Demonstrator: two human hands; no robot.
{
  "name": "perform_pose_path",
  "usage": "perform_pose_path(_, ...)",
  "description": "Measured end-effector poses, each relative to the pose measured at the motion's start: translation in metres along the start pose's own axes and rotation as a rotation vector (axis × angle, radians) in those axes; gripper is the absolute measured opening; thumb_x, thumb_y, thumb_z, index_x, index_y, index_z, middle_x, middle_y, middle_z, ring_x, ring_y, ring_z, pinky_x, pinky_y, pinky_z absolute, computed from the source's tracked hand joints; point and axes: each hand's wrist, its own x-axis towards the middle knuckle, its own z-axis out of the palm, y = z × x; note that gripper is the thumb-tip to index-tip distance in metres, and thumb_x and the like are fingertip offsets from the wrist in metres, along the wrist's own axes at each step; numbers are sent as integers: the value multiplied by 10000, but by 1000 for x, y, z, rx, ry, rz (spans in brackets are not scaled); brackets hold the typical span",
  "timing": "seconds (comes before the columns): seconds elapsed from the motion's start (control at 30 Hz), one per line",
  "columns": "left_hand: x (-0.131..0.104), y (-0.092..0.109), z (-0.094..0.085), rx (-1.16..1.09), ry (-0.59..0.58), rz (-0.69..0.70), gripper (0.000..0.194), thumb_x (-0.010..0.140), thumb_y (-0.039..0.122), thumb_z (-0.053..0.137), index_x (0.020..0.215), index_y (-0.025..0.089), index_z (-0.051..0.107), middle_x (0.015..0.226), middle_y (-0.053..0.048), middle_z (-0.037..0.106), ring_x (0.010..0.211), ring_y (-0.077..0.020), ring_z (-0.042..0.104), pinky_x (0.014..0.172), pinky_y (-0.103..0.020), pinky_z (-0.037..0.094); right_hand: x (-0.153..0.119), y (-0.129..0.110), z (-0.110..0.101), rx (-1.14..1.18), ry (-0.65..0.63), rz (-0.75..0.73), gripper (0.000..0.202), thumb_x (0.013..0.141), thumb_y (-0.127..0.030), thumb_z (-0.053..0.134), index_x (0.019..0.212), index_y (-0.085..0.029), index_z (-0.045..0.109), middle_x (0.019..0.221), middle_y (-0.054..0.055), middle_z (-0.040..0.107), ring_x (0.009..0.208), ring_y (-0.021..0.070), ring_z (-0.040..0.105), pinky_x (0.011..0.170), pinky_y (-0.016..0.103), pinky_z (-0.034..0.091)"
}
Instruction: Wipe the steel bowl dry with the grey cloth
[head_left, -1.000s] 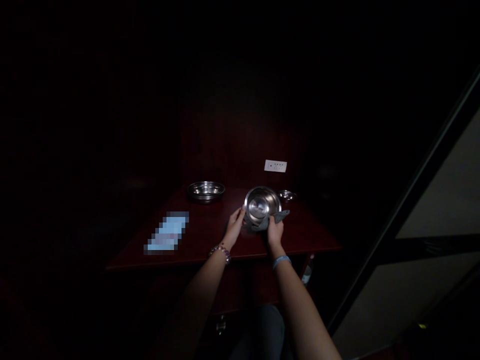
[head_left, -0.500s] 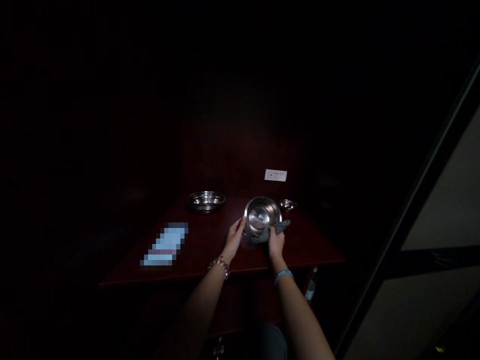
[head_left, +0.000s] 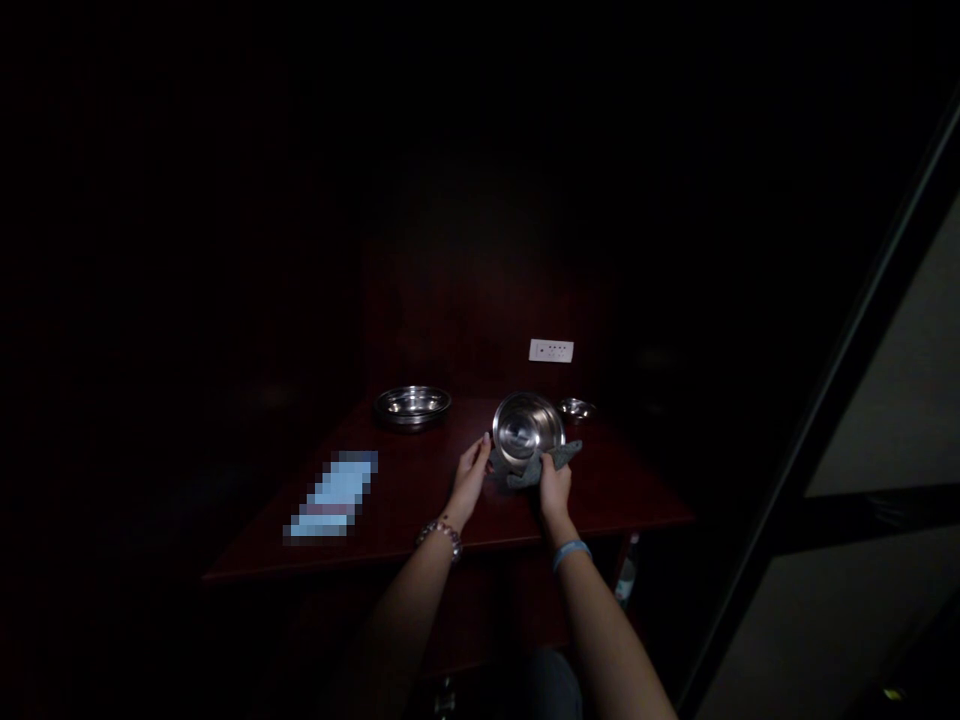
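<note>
A shiny metal bowl [head_left: 525,428] is held tilted above the dark red table [head_left: 420,500], its inside facing me. My right hand [head_left: 554,485] grips its lower right rim through a grey cloth [head_left: 534,468], with the thumb on top. At the bowl's left edge is my left hand [head_left: 471,478], its fingers close together beside the rim; whether they press on the metal is hard to see. Part of the cloth hangs below the bowl.
Stacked metal dishes [head_left: 412,405] stand at the back left, and a small metal bowl [head_left: 576,410] at the back right. A blurred-out light blue item [head_left: 334,497] lies front left. A bottle [head_left: 626,572] is below the table's right side.
The bowl and both hands have shifted very slightly to the right. A little more of a gap shows between my left fingers and the rim.
</note>
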Motion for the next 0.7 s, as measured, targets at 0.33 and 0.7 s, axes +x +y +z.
perform_pose_path(0.33, 0, 1, 0, -23, -7, 32, 635, 726, 771, 650, 809, 145, 714, 671, -9, 606, 607, -112, 479, 555, -228, 382, 1, 1, 0, 26, -1, -15, 254, 743, -392, 620, 815, -163, 706, 862, 96, 775, 788, 241, 717, 742, 309, 542)
perform_pose_path(0.7, 2, -2, 0, -39, -19, 31, 697, 713, 768, 664, 993, 135, 744, 801, -40, 683, 650, -123, 516, 561, -227, 383, -3, -3, 0, 5, 15, -46, 256, 751, -364, 643, 841, -141, 729, 870, 114, 783, 823, 261, 727, 739, 315, 535)
